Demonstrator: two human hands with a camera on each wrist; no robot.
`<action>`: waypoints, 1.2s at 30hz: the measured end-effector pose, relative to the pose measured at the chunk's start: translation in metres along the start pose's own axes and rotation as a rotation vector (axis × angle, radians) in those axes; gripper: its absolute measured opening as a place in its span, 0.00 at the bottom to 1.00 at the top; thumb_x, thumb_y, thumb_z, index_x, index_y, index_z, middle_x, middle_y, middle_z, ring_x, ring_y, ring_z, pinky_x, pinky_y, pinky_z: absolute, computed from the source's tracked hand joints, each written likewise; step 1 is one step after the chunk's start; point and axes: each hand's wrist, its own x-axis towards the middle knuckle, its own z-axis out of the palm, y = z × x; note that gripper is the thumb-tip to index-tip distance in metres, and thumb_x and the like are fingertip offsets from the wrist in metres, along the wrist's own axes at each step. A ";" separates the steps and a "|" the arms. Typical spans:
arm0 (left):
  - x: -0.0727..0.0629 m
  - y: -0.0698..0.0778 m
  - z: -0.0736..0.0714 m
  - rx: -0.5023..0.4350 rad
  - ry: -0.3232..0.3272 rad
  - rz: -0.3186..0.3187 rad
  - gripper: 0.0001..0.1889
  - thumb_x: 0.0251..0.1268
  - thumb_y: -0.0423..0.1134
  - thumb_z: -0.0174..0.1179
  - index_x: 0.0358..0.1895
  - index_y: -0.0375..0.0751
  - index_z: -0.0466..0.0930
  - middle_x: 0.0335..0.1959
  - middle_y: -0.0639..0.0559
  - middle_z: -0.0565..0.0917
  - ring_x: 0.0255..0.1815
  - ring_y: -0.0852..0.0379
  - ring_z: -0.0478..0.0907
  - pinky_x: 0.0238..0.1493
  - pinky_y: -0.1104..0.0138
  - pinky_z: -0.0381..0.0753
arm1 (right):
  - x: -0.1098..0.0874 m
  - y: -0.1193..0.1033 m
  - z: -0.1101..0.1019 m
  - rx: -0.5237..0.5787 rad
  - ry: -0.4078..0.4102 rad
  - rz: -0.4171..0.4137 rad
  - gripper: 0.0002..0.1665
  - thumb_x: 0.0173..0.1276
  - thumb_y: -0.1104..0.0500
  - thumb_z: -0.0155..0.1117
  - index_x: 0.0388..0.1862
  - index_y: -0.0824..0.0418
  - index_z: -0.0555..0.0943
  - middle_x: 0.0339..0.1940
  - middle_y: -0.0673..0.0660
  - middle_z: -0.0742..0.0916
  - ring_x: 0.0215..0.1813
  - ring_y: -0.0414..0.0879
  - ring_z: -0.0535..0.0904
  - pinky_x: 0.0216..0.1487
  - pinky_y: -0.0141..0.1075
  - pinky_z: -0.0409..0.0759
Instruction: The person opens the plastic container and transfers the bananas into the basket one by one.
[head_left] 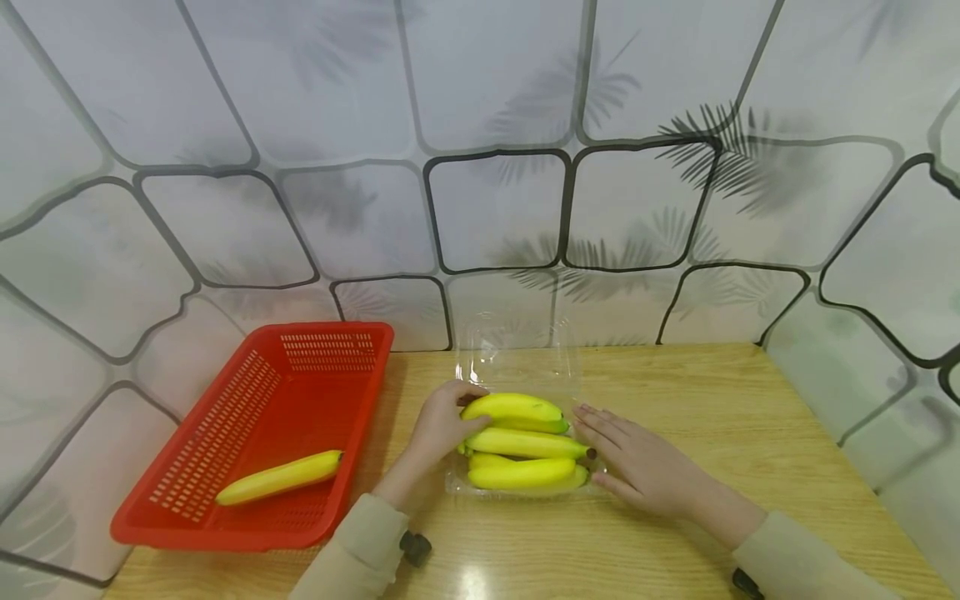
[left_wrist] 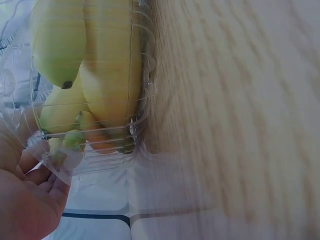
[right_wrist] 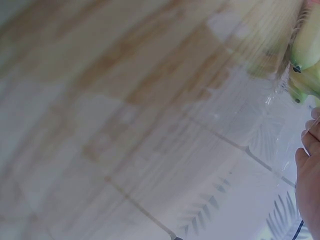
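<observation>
Several yellow bananas (head_left: 525, 444) lie side by side in a clear plastic clamshell box (head_left: 517, 493), its lid (head_left: 517, 354) raised at the back. My left hand (head_left: 441, 421) is at the box's left end, thumb and fingers around the left end of the rearmost banana (head_left: 513, 406). In the left wrist view, curled fingers (left_wrist: 42, 175) show beside the box's clear wall. My right hand (head_left: 645, 458) lies along the box's right end, fingers extended near the banana tips. Whether it touches the plastic is hard to tell.
A red plastic basket (head_left: 363, 442) with slotted sides stands on the left of the wooden table (head_left: 697, 392), with one banana (head_left: 281, 477) inside. Behind the box rises a wall (head_left: 495, 212) with a stone-and-leaf pattern, which also closes off both sides.
</observation>
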 end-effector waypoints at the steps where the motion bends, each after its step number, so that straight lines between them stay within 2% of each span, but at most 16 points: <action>1: 0.000 -0.001 0.000 -0.018 0.006 0.005 0.18 0.62 0.29 0.75 0.55 0.35 0.87 0.54 0.41 0.88 0.56 0.42 0.86 0.61 0.51 0.88 | 0.000 0.000 0.000 0.000 0.000 -0.001 0.42 0.75 0.50 0.68 0.80 0.67 0.68 0.83 0.64 0.71 0.80 0.59 0.70 0.89 0.28 0.35; 7: 0.001 -0.003 0.001 -0.102 0.033 0.007 0.18 0.62 0.27 0.74 0.55 0.34 0.88 0.53 0.39 0.88 0.55 0.41 0.86 0.62 0.50 0.87 | 0.001 0.000 -0.001 -0.001 0.005 -0.008 0.43 0.74 0.50 0.68 0.80 0.67 0.68 0.84 0.62 0.70 0.80 0.59 0.70 0.89 0.29 0.36; 15: 0.001 -0.003 0.001 -0.112 0.052 0.015 0.17 0.61 0.26 0.75 0.55 0.34 0.89 0.53 0.39 0.89 0.55 0.42 0.86 0.62 0.50 0.87 | 0.000 0.001 0.000 0.001 0.011 -0.010 0.42 0.74 0.50 0.68 0.80 0.67 0.68 0.84 0.62 0.69 0.80 0.59 0.70 0.90 0.29 0.37; 24: 0.001 -0.004 0.000 -0.124 0.057 0.025 0.18 0.63 0.26 0.74 0.56 0.32 0.87 0.54 0.38 0.88 0.57 0.40 0.85 0.64 0.49 0.86 | 0.000 0.000 0.000 -0.014 0.020 -0.024 0.41 0.75 0.48 0.67 0.79 0.68 0.70 0.80 0.66 0.74 0.79 0.61 0.72 0.89 0.28 0.35; 36: 0.002 0.003 -0.007 -0.135 0.095 0.104 0.18 0.61 0.26 0.75 0.55 0.31 0.88 0.52 0.37 0.89 0.56 0.40 0.85 0.63 0.47 0.86 | 0.001 0.002 0.001 -0.011 0.027 -0.035 0.41 0.76 0.49 0.66 0.78 0.69 0.69 0.80 0.67 0.74 0.78 0.60 0.72 0.89 0.28 0.34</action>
